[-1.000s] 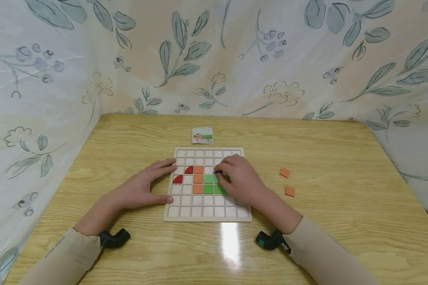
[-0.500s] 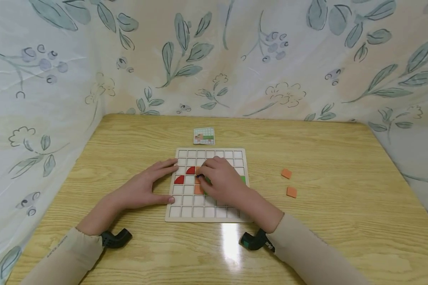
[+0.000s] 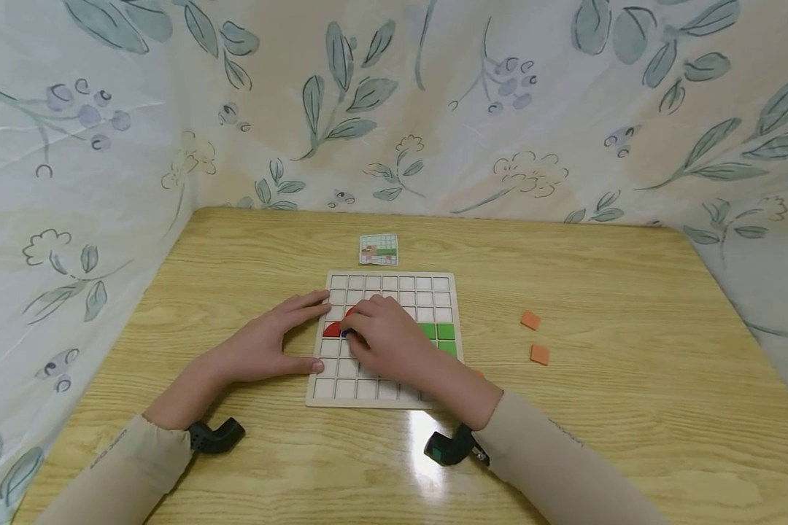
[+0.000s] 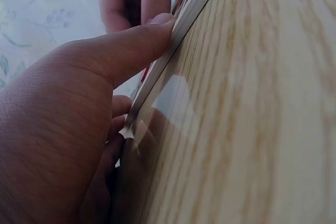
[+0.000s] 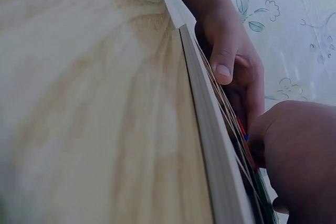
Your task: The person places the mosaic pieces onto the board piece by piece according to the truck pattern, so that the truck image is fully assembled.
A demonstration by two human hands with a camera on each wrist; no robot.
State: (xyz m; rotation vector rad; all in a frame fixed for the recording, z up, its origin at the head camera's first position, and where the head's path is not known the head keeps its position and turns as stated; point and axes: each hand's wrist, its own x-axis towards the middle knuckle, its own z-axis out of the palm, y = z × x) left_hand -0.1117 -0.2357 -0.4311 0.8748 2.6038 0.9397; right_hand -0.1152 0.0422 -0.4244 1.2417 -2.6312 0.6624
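A wooden grid board point(image 3: 407, 282) lies on the table in the head view. My left hand point(image 3: 263, 339) rests along its left edge, thumb and fingers spread and fairly straight. Over the left-middle cells, my right hand point(image 3: 390, 335) pinches a small blue piece point(image 3: 344, 333), mostly hidden by the fingers, right beside a red quarter-circle piece point(image 3: 333, 329). In the right wrist view the blue piece point(image 5: 245, 137) shows as a speck at the fingertips. Another red piece point(image 3: 350, 311) is partly covered. Green square tiles point(image 3: 445, 331) fill cells on the right; the orange tiles on the board are hidden by my right hand.
Behind the board lies a small printed pattern card point(image 3: 378, 249). Two loose orange tiles, one farther point(image 3: 530, 320) and one nearer point(image 3: 540, 355), lie to the right. Another orange piece point(image 3: 478, 373) peeks out beside my right forearm. A floral cloth point(image 3: 433, 146) closes off the back.
My right hand has moved left across the board with the blue piece, from near the green tiles to beside the red quarter-circle. The left hand stays at the board's edge.
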